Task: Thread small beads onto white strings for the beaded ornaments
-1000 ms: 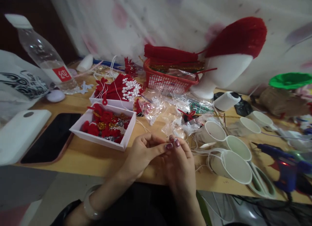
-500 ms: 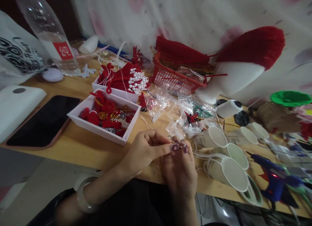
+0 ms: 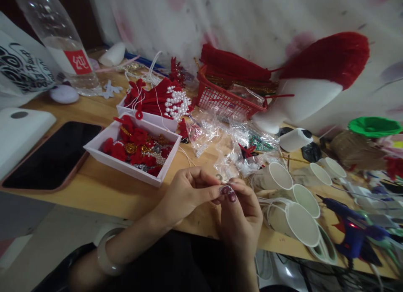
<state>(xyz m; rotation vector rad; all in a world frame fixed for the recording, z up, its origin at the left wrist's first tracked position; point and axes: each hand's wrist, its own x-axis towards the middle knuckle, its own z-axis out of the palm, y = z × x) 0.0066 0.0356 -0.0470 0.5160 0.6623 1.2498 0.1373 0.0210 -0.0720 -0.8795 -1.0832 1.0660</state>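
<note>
My left hand and my right hand meet at the fingertips above the front of the wooden table. Both are closed in a pinch, thumb tips side by side. Whatever lies between them is tiny and mostly covered by the fingers; only a small pale speck shows. Left of my hands is a white box holding red flower pieces and beads. Just beyond my fingertips lie clear plastic bags with small beads. Paper cups lie tipped close to my right hand.
A blue glue gun with a lit red light lies at the right. A red basket and a white foam head stand at the back. On the left are a phone and a water bottle.
My right hand has turned and shifted slightly right, its thumb now upright against the left thumb. The left hand stays nearly in place. The view has shifted a little.
</note>
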